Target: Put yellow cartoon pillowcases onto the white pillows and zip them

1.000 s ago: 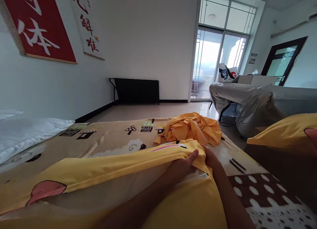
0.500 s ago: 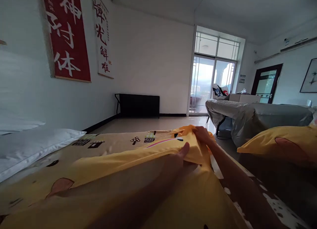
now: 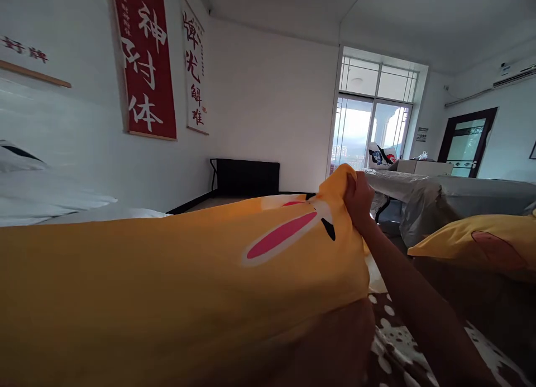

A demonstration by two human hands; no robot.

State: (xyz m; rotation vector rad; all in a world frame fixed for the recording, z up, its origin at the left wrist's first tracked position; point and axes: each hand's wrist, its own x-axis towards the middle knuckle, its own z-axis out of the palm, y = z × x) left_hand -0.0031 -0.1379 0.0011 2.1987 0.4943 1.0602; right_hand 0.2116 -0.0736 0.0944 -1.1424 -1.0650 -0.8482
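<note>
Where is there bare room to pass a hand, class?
A narrow patch of spotted blanket shows between the yellow cloth and the right forearm. It is crowded around the right hand, which grips the cloth, and around the white box and printed bag.

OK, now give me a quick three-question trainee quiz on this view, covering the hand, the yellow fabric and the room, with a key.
1. Multiple choice: what is the right hand gripping?
a) a white pillow
b) the yellow printed fabric
c) a plastic sheet

2. True or false: in the picture, the red hanging scroll is left of the sliding glass door.

3. Fill in the blank: the long, white-edged shape printed on the fabric has a ____ centre.

Key: 1. b; 2. true; 3. pink.
</note>
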